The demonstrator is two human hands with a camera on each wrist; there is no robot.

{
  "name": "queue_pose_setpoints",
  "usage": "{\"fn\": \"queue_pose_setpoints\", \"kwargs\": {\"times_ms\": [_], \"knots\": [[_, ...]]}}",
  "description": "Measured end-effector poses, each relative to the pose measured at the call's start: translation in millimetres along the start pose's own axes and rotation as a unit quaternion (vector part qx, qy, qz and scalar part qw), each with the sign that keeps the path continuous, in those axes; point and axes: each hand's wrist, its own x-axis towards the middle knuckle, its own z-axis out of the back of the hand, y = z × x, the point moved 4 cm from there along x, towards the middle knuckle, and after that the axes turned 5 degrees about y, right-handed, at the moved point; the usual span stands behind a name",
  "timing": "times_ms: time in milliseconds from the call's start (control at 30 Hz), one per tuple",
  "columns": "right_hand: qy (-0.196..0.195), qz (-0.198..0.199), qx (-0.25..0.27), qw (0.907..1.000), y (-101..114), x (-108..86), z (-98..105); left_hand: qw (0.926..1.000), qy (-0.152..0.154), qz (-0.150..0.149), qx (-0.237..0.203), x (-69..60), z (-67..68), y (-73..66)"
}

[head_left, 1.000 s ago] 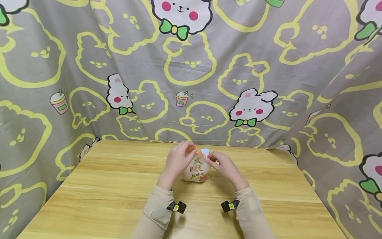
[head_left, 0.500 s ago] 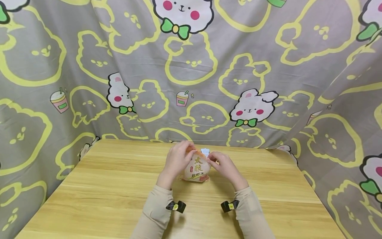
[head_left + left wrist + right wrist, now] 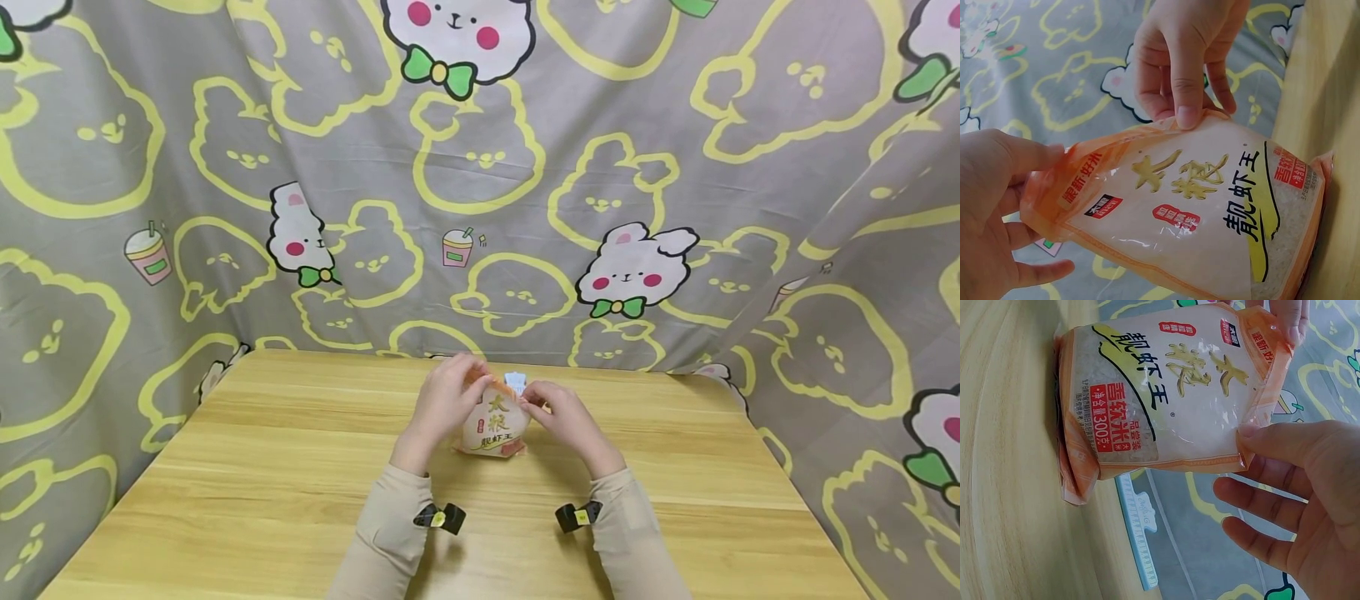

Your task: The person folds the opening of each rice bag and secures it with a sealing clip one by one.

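Observation:
A small clear-and-orange plastic bag of rice (image 3: 491, 437) stands upright on the table, its gold-lettered front towards me. My left hand (image 3: 441, 404) pinches one top corner between thumb and fingers; in the left wrist view its lower fingers stay spread away from the bag. With thumb and forefinger, my right hand (image 3: 564, 417) pinches the other top corner, and its remaining fingers are loosely bent in the right wrist view. Grains show through the lower part of the bag (image 3: 1088, 362). Whether the top edge is cut cannot be made out.
A light blue strip with ruler-like marks (image 3: 1138, 531) lies behind the bag, near the table's back edge. The wooden table (image 3: 300, 467) ends at a grey cartoon-print curtain (image 3: 495, 167) at the back and sides. Each wrist wears a black camera (image 3: 442, 518).
Both hands keep their grip on the bag's top corners. The left wrist has shifted very slightly to the left; the bag stays where it was.

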Motion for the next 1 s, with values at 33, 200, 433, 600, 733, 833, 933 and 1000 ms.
{"fn": "queue_pose_setpoints", "kwargs": {"times_ms": [33, 200, 433, 600, 733, 833, 933, 1000], "knots": [[0.0, -0.001, 0.001, 1.0, 0.0, 0.1, 0.0, 1.0, 0.001, 0.001, -0.001, 0.1, 0.2, -0.2], [0.002, -0.001, 0.006, 1.0, 0.0, 0.3, 0.0, 1.0, 0.004, 0.002, -0.004, 0.2, -0.3, 0.5], [0.005, -0.003, 0.011, 0.9999, 0.7, -0.4, 0.5, 0.9998, 0.008, 0.004, -0.019, 0.7, -2.0, 3.8], [0.008, -0.006, 0.011, 0.9999, 1.5, 0.0, 1.0, 0.9996, 0.005, -0.001, -0.028, 1.0, -1.6, 4.6], [0.01, -0.009, 0.011, 0.9998, 2.8, -0.2, 1.8, 0.9988, 0.01, 0.006, -0.048, 1.0, -1.9, 5.5], [0.009, -0.011, 0.009, 0.9999, 4.4, -0.6, 3.0, 0.998, 0.015, 0.013, -0.061, 1.1, -2.6, 6.5], [0.0, -0.009, 0.005, 0.9999, 6.9, -0.7, 4.6, 0.9973, 0.019, 0.016, -0.07, 1.4, -2.9, 7.0], [-0.007, -0.007, 0.007, 0.9999, 8.8, -0.5, 5.4, 0.997, 0.021, 0.017, -0.073, 1.7, -3.1, 7.0]]}}
